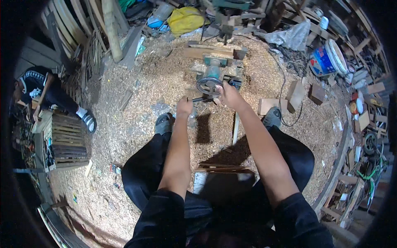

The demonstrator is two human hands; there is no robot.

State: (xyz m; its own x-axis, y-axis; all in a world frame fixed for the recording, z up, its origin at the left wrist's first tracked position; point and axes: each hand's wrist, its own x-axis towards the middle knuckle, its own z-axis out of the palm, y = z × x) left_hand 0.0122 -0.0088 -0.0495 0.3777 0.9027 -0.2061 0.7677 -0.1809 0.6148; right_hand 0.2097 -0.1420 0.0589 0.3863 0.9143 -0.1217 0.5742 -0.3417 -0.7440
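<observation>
A green machine body (213,72) stands low on the floor in front of me, with a dark round handwheel (199,86) at its near end. My right hand (230,97) is closed on the right side of the wheel's rim. To the left and slightly nearer, my left hand (184,106) is closed round the end of a dark bar (199,99) that runs right, beneath the wheel. The bar's far end is hard to make out. Beyond the machine body lies a wooden piece (209,52), crosswise.
Shavings (136,120) cover the floor. Wooden blocks (295,96) and a black cable (283,80) lie to the right, with a blue-and-white bucket (326,58) behind. A yellow sack (185,20) is at the back. At left, another person (58,91) sits by a slatted wooden stack (68,138).
</observation>
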